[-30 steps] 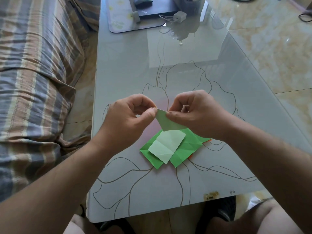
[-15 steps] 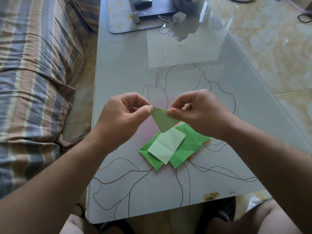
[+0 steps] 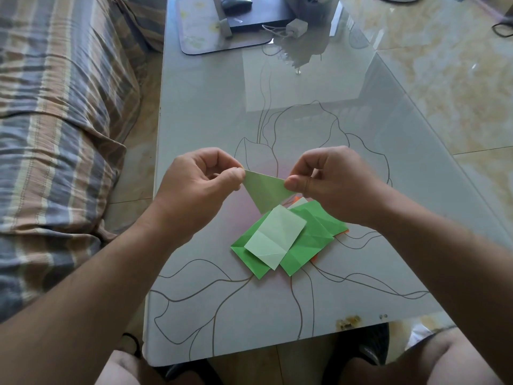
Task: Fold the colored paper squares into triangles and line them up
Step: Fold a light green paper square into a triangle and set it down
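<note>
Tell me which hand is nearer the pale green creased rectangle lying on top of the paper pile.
Right. The right hand hangs just above and right of the pale green creased rectangle; the left hand is farther, up and left. Both pinch the folded pale green paper triangle.

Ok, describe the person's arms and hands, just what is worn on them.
Both arms are bare as far up as the picture shows: no sleeves in view. The left hand and right hand wear no gloves, and no rings, watch or bracelet show on the fingers or wrists that are visible.
</note>
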A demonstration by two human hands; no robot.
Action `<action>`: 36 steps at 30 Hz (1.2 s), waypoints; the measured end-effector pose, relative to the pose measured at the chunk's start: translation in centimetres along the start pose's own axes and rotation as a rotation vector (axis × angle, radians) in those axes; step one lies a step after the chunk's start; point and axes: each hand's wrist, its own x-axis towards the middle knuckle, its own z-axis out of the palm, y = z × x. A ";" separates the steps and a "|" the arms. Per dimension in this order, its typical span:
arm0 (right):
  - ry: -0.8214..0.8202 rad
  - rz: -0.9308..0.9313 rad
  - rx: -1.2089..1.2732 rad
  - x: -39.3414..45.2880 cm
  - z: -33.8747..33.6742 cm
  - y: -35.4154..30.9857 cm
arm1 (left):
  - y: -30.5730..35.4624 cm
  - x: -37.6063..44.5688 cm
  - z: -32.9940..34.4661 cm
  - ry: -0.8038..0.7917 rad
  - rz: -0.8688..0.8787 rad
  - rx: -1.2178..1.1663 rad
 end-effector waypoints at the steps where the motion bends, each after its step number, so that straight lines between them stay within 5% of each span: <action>1: 0.014 -0.003 -0.033 0.1 0.0 0.1 | 0.0 0.0 0.0 -0.006 -0.006 0.009; 24: -0.021 0.018 -0.209 0.6 -0.7 1.0 | -0.2 0.6 -0.9 -0.083 -0.171 0.087; 36: -0.033 0.098 -0.046 0.5 -1.0 1.2 | 0.3 0.5 -0.6 -0.074 -0.066 0.147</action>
